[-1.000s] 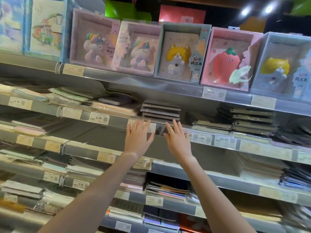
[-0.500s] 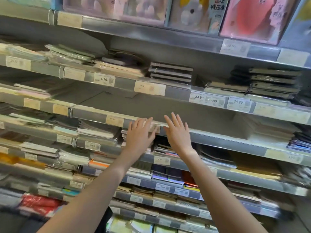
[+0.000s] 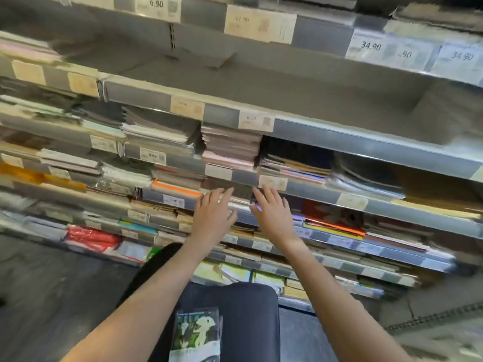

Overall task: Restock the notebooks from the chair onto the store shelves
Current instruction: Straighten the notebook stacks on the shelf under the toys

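Down comes the view from the boxed toy notebooks on the top shelf a second ago, and both arms have dropped with it, now stretched out in front of the lower shelves (image 3: 366, 147). Left hand (image 3: 213, 218) is flat, fingers straight and spread, holding nothing. Right hand (image 3: 274, 214) matches it just beside, fingers straight and apart, nothing in it either. The two hands sit near each other without touching, level with a grey shelf edge carrying price tags (image 3: 272, 182). Whether the fingertips touch that edge, I cannot tell; the picture is smeared with motion. Below, between the forearms, a dark chair seat (image 3: 248, 309) shows, and on it lies a wrapped notebook (image 3: 197, 333) with a green and white cover, well apart from both hands. Stacks of notebooks (image 3: 230, 145) fill the rows above and beside the hands.
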The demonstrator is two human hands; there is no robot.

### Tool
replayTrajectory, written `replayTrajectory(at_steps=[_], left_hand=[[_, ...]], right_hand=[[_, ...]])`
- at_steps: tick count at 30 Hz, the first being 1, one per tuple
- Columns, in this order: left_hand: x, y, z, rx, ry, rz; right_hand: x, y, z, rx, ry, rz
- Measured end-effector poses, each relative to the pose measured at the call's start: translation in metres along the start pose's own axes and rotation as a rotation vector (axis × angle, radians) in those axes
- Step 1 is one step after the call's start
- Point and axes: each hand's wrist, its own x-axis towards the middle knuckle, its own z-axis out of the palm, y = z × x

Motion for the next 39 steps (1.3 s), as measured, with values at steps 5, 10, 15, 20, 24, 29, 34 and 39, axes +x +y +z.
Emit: replayTrajectory(at_steps=[5,10,15,20,24,29,34,39], left_hand=[[-0.043,-0.024,0.053,-0.051,-0.122,-0.068],[-0.086,-0.055,0.103,-0.015,-0.267,-0.131],[-0.133,-0.082,0.143,0.002,-0.374,-0.205],[-0.183,-0.11,0.187,-0.022,-0.507,-0.318],[-0.221,-0.127,0.218,-0.014,-0.578,-0.385],[-0.257,-0.144,0.254,-0.029,-0.675,-0.474],[-0.276,-0.157,0.281,-0.15,-0.686,-0.651],[-0.29,-0.157,0.303,-0.235,-0.645,-0.827]], right_hand=[[-0.025,0.004,0.068,-0.015,-0.169,0.041],[-0.055,0.005,0.13,0.013,-0.273,0.052],[-0.083,0.003,0.194,0.055,-0.366,0.071],[-0.115,0.002,0.255,0.119,-0.49,0.105],[-0.137,0.001,0.299,0.126,-0.58,0.104],[-0.149,0.005,0.345,0.143,-0.688,0.118],[-0.142,0.008,0.383,0.215,-0.74,0.143],[-0.129,0.006,0.416,0.304,-0.734,0.179]])
